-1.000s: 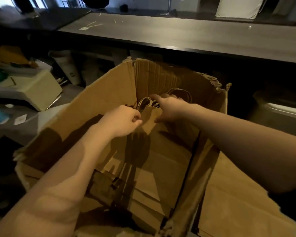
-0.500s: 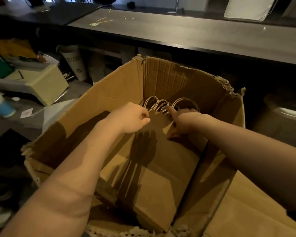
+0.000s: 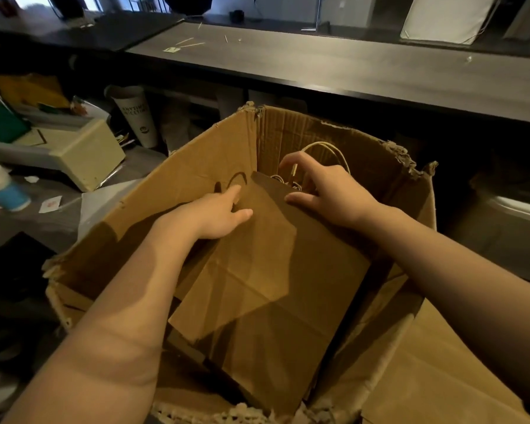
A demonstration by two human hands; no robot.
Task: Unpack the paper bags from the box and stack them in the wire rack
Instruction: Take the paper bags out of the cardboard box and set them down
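A flat brown paper bag (image 3: 273, 286) leans inside the cardboard box (image 3: 193, 166), top edge toward the far wall. The left hand (image 3: 214, 215) grips its top left corner. The right hand (image 3: 328, 194) pinches the top edge by the handles (image 3: 329, 147). A dark worktop (image 3: 349, 71) runs beyond.
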